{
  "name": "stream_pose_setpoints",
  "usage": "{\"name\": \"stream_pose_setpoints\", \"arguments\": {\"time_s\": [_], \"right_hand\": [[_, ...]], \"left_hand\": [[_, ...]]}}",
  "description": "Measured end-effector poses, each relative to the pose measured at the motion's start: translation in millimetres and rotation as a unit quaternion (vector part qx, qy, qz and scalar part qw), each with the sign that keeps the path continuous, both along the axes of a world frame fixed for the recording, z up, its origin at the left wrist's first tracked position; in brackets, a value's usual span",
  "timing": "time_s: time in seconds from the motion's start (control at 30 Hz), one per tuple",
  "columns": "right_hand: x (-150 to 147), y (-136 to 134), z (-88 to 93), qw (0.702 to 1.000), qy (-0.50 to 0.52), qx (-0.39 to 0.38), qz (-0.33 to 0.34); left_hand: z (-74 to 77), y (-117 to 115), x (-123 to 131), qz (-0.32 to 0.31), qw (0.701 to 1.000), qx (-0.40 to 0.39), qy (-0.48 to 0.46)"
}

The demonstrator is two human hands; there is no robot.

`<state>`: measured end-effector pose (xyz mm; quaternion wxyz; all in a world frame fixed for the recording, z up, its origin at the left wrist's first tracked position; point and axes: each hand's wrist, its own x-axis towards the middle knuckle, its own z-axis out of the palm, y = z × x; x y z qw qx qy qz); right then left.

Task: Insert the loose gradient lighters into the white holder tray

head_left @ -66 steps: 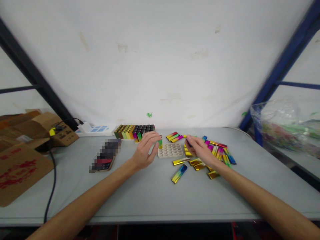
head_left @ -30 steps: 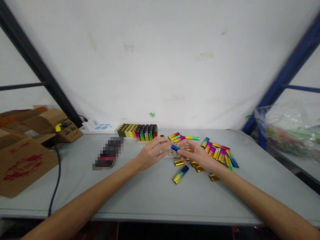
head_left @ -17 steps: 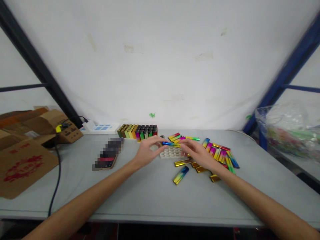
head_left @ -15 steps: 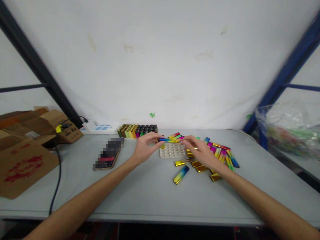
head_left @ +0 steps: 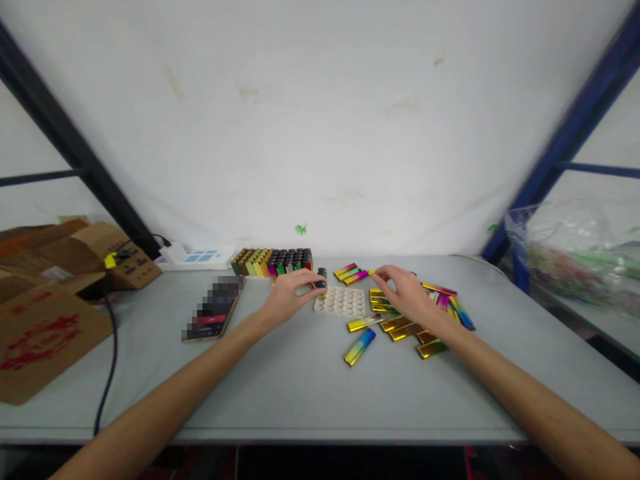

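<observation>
My left hand [head_left: 287,298] pinches a dark-topped lighter [head_left: 321,285] upright at the left edge of a white tray with round holes [head_left: 341,303]. Another dark top shows just behind those fingertips. To the right of the tray, my right hand [head_left: 403,290] has its fingers bent together, with a small yellow end [head_left: 371,272] of what looks like a lighter at their tips. Shiny coloured lighters [head_left: 351,274] lie behind the tray. More gold and multicoloured lighters [head_left: 400,327] lie beneath and around my right hand. A blue-yellow lighter [head_left: 359,347] lies alone in front.
Rows of upright lighters [head_left: 273,262] stand by the wall. To the left are a phone [head_left: 214,310], a white power strip [head_left: 207,257], a black cable [head_left: 114,360] and cardboard boxes [head_left: 55,333]. A clear plastic bag [head_left: 570,247] is at the far right.
The multicoloured lighter lying across between both hands is no longer seen there. My left hand now holds a lighter upright at the tray, and my hands are farther apart.
</observation>
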<state>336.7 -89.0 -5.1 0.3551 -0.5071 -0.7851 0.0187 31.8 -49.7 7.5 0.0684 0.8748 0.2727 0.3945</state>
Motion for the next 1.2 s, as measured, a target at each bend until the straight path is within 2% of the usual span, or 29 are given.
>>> {"name": "stream_pose_setpoints", "arguments": {"time_s": [0.23,0.37,0.43,0.6,0.73,0.93,1.07,1.2], "right_hand": [[2.8,2.2,-2.3,1.000,-0.023,-0.006,-0.001],[7.1,9.9,-13.0,0.999,-0.045,0.000,0.014],[11.4,16.0,-21.0,0.998,-0.063,0.009,0.026],[21.0,31.5,-38.6,0.996,-0.084,0.006,0.037],[21.8,39.7,-45.7,0.995,-0.097,-0.002,0.030],[23.1,42.9,-37.0,0.990,-0.129,-0.049,-0.011],[28.6,41.2,-28.3,0.990,-0.118,-0.073,-0.011],[34.5,40.2,-28.4,0.993,-0.084,-0.083,-0.016]], "left_hand": [[4.6,2.6,-4.4,-0.021,0.999,-0.027,0.030],[1.5,8.3,-7.9,-0.003,0.995,-0.100,-0.002],[-2.9,9.1,-7.5,0.007,0.994,-0.111,-0.021],[-16.2,4.1,1.6,0.014,0.999,-0.023,-0.027],[-21.8,3.4,7.3,0.027,0.998,0.048,-0.038],[-29.4,8.8,3.1,0.011,1.000,0.007,0.018],[-30.4,8.0,3.4,0.016,1.000,0.000,0.008],[-28.3,5.7,5.8,0.002,0.999,-0.030,-0.012]]}}
